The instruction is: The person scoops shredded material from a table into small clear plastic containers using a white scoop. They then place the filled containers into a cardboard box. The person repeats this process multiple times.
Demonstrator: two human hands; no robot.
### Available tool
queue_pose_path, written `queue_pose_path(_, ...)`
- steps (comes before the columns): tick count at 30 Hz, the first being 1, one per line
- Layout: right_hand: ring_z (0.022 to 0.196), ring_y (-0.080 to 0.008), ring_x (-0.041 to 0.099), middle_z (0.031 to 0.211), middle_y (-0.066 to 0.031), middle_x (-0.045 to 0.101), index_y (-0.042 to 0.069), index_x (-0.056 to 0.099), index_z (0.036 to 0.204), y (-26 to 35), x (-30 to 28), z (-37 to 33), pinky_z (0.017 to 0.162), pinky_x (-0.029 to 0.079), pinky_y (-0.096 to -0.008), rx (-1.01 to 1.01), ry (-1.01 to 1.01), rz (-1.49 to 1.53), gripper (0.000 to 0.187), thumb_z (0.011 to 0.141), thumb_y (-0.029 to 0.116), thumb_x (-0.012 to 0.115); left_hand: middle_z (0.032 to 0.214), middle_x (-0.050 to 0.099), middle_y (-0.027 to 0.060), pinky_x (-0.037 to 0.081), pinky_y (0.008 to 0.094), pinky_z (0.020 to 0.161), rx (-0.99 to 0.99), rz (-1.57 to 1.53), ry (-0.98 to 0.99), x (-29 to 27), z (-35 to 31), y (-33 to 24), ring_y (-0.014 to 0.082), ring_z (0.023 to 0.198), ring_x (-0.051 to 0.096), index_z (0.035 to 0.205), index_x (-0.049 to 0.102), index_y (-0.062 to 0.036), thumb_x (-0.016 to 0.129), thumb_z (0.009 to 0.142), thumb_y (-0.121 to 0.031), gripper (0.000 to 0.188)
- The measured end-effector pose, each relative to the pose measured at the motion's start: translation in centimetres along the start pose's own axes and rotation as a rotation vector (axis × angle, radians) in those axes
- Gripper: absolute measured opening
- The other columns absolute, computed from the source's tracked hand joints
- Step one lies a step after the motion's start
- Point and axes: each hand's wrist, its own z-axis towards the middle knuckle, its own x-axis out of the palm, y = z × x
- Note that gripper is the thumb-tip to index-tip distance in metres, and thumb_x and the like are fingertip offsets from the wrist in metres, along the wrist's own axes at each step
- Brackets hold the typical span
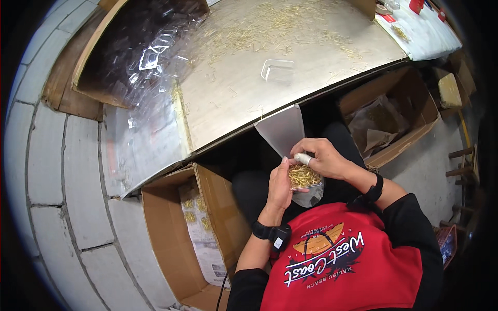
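A small clear plastic box (307, 187) filled with thin gold wire pieces (304, 177) is held over my lap. My left hand (280, 186) grips it from the left side, fingers passing underneath. Across its far right edge, my right hand (324, 159) closes with curled fingers, one of them wrapped in white tape. The right fingertips are partly hidden by the hand. Just beyond the hands, a pale chute-like flap (282, 129) slopes down from the table edge. An empty clear plastic tray (277, 70) lies on the table (223, 114).
Loose gold wire pieces (270, 28) are scattered over the far tabletop. A carton (85, 67) spilling clear plastic trays (155, 57) stands at the left. Below, an open carton (155, 217) holds filled boxes (189, 203); another carton (415, 122) with plastic bags sits right.
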Motion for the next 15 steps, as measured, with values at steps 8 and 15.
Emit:
queue_pose_path(8,0.100,-0.0274,0.061,0.107,-0.0132,0.063,0.001,0.066,0.095,0.7,0.6,-0.3,0.085,0.049,-0.0350,-0.128,0.041,-0.065,0.016,0.081,-0.001,0.060,0.099,0.064,0.0135,0.060,0.0302,0.054,0.060,-0.100,-0.033,0.0,0.1,0.0,0.0198,0.080,0.068,0.116,0.051,0.0018,0.033,0.101,-0.038,0.046)
queue_pose_path(15,0.081,-0.0109,0.060,0.091,-0.0059,0.066,-0.001,0.065,0.101,0.1,-2.8,-0.5,0.074,0.049,-0.0254,0.110,-0.201,0.211,0.016,0.088,0.006,0.058,0.103,0.063,0.0137,0.061,0.0311,0.056,0.163,-0.140,-0.054,-0.5,-0.2,-0.4,0.0229,0.084,0.068,0.111,0.054,0.0001,0.044,0.099,-0.031,0.035)
